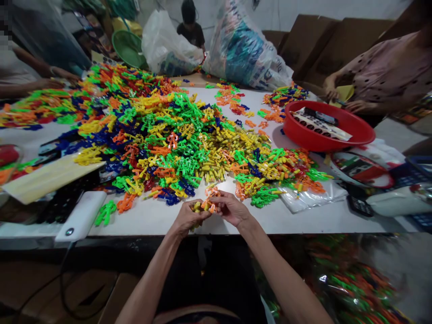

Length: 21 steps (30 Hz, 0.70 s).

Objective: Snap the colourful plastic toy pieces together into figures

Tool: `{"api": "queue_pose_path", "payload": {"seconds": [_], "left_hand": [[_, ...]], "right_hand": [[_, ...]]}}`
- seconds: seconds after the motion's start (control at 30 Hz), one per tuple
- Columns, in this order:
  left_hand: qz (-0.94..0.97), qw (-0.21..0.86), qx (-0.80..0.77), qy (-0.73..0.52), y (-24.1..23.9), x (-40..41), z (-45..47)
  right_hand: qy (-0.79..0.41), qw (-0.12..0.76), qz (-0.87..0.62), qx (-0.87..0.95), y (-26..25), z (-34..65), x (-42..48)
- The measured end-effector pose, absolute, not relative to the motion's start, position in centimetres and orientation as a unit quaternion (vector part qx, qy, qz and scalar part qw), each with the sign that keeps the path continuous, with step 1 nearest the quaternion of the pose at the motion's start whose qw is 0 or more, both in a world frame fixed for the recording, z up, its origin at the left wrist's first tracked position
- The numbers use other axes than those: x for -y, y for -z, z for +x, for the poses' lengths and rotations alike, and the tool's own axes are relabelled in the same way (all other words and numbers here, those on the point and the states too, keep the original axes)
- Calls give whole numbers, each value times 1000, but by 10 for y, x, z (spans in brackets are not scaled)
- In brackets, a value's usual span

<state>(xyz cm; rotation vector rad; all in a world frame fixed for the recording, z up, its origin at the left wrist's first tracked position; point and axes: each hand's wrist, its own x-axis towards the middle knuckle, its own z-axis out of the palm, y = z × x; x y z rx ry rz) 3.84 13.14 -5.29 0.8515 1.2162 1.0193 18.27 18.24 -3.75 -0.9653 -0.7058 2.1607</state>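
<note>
Close to the table's front edge, my left hand [189, 217] is closed round several small yellow cylindrical pieces [196, 207]. My right hand [230, 208] pinches an orange plastic toy figure [212, 198], which meets the yellow pieces between both hands. Just beyond my fingers lies a heap of gold-yellow small cylinders [232, 148]. It runs into a big pile of plastic toy figures [182, 117] in green, yellow, orange and blue. A smaller mixed heap [280, 166] sits right of my hands, partly over clear plastic bags [310, 198].
A red basin [290, 135] holding printed card strips stands at the right. A white power bank [81, 216] with a cable lies at the left front. Large plastic bags [243, 49] stand at the back. People sit at both sides and behind. Filled bags [357, 283] lie below, right.
</note>
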Motion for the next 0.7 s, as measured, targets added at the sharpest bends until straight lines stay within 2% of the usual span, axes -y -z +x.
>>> {"api": "queue_pose_path", "payload": {"seconds": [0.17,0.3,0.43,0.53,0.7], "left_hand": [[401,631,-496,-441,55,-131,34],[419,630,-489,-435,52,-132,33],[424,640,-503,-396,46,-140,30],[440,641,-509,-370,42,-148,29],[452,643,-498,-366,41,-151,30]], "right_hand": [[-839,329,-372,224,35,183,-184],[-804,340,-397,283,36,185,-182],[-761,387,-391,344,37,188,-178],[-764,413,-386,310,34,191,-179],[-792,380,-370,302,32,193,-185]]}}
